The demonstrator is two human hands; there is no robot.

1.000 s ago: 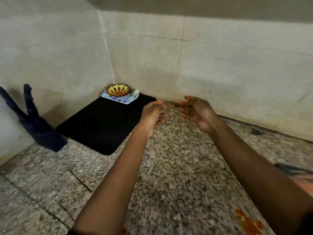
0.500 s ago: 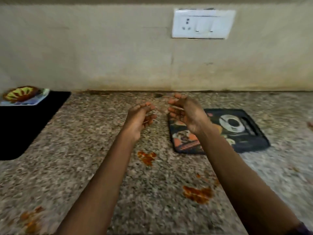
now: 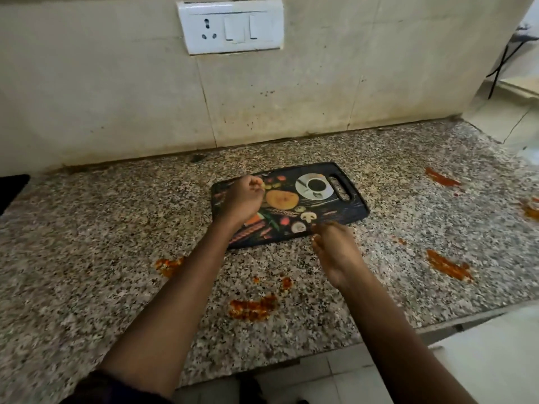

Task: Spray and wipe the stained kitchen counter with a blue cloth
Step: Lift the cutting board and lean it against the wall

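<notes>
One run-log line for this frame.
hands: empty, over cutting board | counter: orange stains unwiped | cloth, spray: not in view

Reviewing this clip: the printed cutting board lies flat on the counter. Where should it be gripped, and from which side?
Probably by the handle slot at the cutting board's right end, coming from the right. The board lies flat on the counter, so its edges offer little purchase, while the slot lets fingers hook through. The right hand is nearer that end.

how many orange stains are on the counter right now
About 6: front centre, small spots just above it, front left, right, far right, right edge. The board may hide more.
</notes>
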